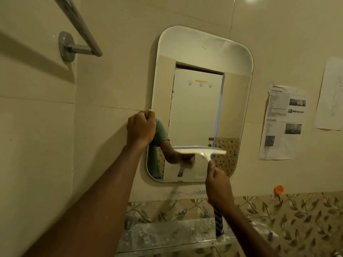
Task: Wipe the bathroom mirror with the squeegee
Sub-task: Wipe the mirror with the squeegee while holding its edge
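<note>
A rounded rectangular mirror (200, 101) hangs on the beige tiled wall. My right hand (220, 186) grips the handle of a white squeegee (202, 151) with a purple stripe. Its blade lies level against the lower part of the glass. The handle's blue and white end sticks out below my wrist. My left hand (141, 127) grips the mirror's left edge at mid height, fingers curled round the rim. The glass reflects a doorway, a white door and my arm.
A grey towel rail (78, 25) juts from the wall at upper left. Printed papers (284, 121) are stuck to the wall right of the mirror. An orange hook (279, 189) sits lower right. A glass shelf (167, 236) runs below the mirror.
</note>
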A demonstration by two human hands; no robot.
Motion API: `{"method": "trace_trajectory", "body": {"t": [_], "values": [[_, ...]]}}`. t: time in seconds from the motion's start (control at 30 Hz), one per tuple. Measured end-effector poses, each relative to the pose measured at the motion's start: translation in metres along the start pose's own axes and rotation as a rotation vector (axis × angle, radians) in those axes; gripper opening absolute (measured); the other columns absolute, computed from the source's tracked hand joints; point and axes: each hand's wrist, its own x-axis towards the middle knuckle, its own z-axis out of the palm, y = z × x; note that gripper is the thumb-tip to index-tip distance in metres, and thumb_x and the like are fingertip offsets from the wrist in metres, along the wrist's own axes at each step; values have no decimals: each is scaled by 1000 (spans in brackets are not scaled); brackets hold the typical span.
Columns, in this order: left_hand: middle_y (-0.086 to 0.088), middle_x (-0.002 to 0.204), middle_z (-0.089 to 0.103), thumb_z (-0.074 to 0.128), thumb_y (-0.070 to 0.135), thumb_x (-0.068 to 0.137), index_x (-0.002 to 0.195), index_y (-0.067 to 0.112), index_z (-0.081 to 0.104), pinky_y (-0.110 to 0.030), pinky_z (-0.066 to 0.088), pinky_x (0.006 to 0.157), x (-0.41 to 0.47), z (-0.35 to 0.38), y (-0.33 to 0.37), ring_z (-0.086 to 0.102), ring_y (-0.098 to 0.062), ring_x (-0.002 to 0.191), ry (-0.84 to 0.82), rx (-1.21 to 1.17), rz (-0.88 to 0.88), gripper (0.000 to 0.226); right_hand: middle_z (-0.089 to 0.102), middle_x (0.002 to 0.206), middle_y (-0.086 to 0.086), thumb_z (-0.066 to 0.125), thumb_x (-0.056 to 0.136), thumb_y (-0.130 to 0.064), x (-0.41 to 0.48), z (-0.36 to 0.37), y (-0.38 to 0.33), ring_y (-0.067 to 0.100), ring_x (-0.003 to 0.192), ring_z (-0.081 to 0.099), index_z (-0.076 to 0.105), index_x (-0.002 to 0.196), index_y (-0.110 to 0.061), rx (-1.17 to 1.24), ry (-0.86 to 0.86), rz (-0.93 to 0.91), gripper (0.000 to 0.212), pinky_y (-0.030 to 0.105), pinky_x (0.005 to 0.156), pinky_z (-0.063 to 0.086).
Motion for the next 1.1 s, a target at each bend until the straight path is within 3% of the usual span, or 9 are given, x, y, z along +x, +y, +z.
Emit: {"method": "trace_trajectory", "body": {"t": [0.17, 0.4, 0.5, 0.6, 0.73, 0.83, 0.97, 1.1], "values": [[-8, 74, 55, 38, 30, 100, 73, 10, 54, -27, 33, 65, -6, 0, -4, 51, -18, 70, -8, 3, 7, 38, 48, 51, 2, 26, 102, -44, -32, 0, 9, 16, 45, 45, 45, 57, -15, -17, -65, 64, 57, 29, 47, 32], [-8, 73, 54, 38, 31, 100, 73, 11, 53, -22, 30, 57, -13, 3, -13, 49, -18, 69, -11, 14, 0, 37, 42, 52, 6, 26, 104, -39, 45, -30, -43, 15, 44, 36, 44, 58, -10, 79, 78, -128, 58, 30, 47, 29], [-8, 72, 53, 38, 30, 100, 72, 11, 52, -22, 27, 54, -14, 3, -13, 49, -18, 69, -4, 23, 2, 37, 52, 56, 13, 23, 103, -44, 17, -2, -10, 23, 46, 44, 53, 64, -3, 61, 65, -63, 64, 32, 47, 34], [-7, 72, 53, 38, 30, 100, 72, 11, 52, -16, 23, 50, -15, 3, -12, 47, -16, 67, 5, 34, 5, 36, 47, 50, 3, 20, 98, -51, -38, 23, 27, 16, 42, 43, 48, 58, -15, 69, 7, 72, 60, 29, 43, 32], [-7, 73, 54, 39, 29, 100, 73, 12, 53, -20, 27, 55, -15, 3, -12, 49, -17, 69, 5, 21, 5, 35, 45, 50, 3, 24, 99, -49, -56, 23, 33, 19, 45, 43, 45, 57, -15, 87, -27, 129, 58, 38, 47, 41], [-7, 72, 54, 39, 30, 100, 72, 12, 53, -25, 31, 62, -15, 2, -12, 50, -18, 69, 9, 23, 7, 36, 41, 52, 5, 25, 100, -50, -19, 3, 8, 20, 45, 40, 44, 58, -13, 125, 24, 44, 59, 35, 46, 39], [-7, 71, 53, 39, 30, 100, 70, 11, 52, -24, 29, 59, -16, 3, -11, 49, -17, 68, 6, 22, 4, 38, 42, 51, 6, 24, 103, -46, 24, -12, -9, 20, 43, 40, 45, 58, -10, 126, 97, -61, 61, 36, 42, 36], [-7, 72, 53, 38, 30, 100, 73, 11, 53, -21, 27, 55, -16, 3, -13, 49, -17, 69, 4, 25, 13, 36, 40, 49, 1, 22, 99, -48, -30, 17, 27, 16, 42, 35, 42, 56, -17, 97, 33, 43, 57, 28, 44, 27]]}}
